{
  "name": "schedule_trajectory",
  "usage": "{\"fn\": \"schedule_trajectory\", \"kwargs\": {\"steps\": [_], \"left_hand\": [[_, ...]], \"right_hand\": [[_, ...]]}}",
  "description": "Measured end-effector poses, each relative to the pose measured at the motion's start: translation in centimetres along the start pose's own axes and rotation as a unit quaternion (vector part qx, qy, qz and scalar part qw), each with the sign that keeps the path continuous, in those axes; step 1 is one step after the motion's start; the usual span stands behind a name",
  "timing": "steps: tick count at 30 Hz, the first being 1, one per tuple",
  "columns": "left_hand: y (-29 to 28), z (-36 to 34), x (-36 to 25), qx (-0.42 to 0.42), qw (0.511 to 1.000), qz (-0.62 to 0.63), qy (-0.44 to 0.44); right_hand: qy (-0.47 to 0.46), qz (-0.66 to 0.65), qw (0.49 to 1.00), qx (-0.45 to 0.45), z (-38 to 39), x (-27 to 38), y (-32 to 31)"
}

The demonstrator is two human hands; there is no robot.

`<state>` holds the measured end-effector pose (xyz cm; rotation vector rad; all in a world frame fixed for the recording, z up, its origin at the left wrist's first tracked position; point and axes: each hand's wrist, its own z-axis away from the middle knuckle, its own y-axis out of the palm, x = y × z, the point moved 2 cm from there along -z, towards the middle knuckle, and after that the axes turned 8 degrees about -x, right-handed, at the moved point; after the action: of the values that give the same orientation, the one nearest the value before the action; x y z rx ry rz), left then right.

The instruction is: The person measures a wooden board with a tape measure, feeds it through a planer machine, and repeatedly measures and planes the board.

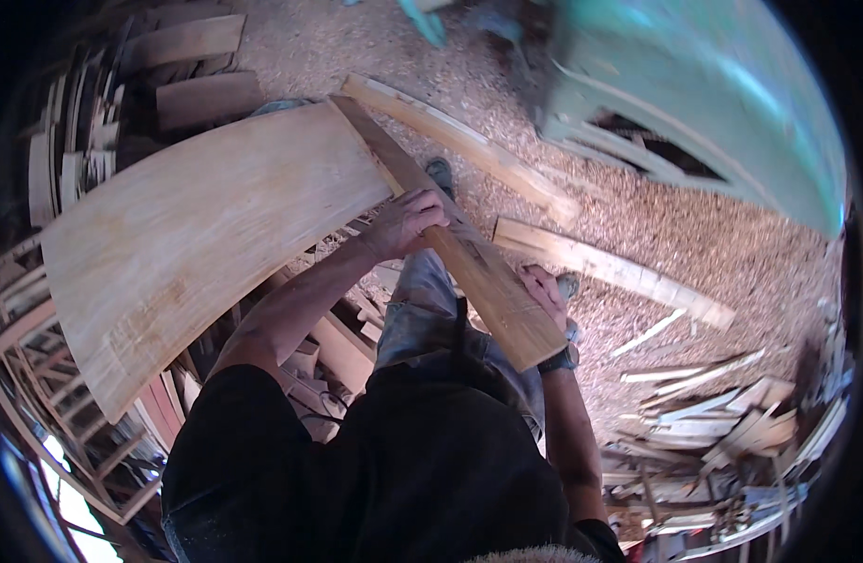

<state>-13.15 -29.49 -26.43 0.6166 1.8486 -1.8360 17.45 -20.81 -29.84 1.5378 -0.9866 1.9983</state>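
A long, squared wooden beam [483, 281] slants across in front of me, its near end close to my body and its far end by the corner of a wide pale board. My left hand [408, 223] is closed over the beam's left edge, around its middle. On the right side, nearer the close end, my right hand [546, 293] grips the beam; part of its fingers is hidden behind the wood. The wide pale wooden board [215, 225], with a curved far edge, lies to the left.
Two more beams, a far one [459, 141] and a nearer one [619, 267], lie on the shaving-covered floor. A large green machine [694, 103] stands at the far right. Scrap wood [713, 422] is heaped at the lower right. A wooden slatted frame [65, 403] stands left.
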Motion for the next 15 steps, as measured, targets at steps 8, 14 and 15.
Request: {"fn": "schedule_trajectory", "kwargs": {"steps": [8,14,15], "left_hand": [[-13.9,-0.7,6.5,-0.169,0.980,0.082,-0.065],[-23.6,0.0,17.1,-0.243,0.957,0.118,-0.110],[-24.8,0.1,18.6,-0.252,0.952,0.116,-0.128]], "right_hand": [[-0.111,0.022,0.993,-0.010,-11.9,16.1,4.1],[-0.146,0.104,0.984,-0.023,-21.8,29.4,10.3],[-0.141,0.088,0.985,-0.035,-23.3,31.2,11.4]]}}
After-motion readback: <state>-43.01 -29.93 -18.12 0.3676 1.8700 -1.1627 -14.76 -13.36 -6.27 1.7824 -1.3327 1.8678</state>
